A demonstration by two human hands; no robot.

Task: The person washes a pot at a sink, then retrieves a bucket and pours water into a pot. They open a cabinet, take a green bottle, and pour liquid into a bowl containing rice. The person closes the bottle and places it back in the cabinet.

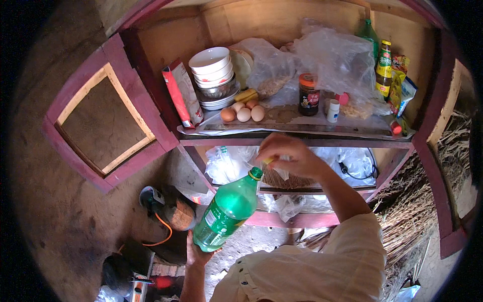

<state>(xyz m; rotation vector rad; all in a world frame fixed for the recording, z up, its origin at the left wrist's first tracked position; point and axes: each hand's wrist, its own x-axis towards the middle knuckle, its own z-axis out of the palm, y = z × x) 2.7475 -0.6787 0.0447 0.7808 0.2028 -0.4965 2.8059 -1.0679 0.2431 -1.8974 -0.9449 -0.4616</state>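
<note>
A large green plastic bottle (226, 205) with a green label leans up and to the right in front of me. My left hand (200, 251) grips it around the base. Its threaded mouth shows no cap, and a yellow ring circles the neck. Just above the mouth is my right hand (288, 156), its fingers pinched on a small yellow thing (268, 160), possibly the bottle's cap; the fingers hide most of it. The right hand is apart from the bottle, in front of the cupboard's lower shelf.
Before me stands an open wooden cupboard (294, 142), its left door (130, 94) swung wide. On the upper shelf are stacked bowls (211, 70), several eggs (244, 114), a dark sauce jar (309, 96) and a small white bottle (333, 111). Dry stalks (403, 215) lie at right.
</note>
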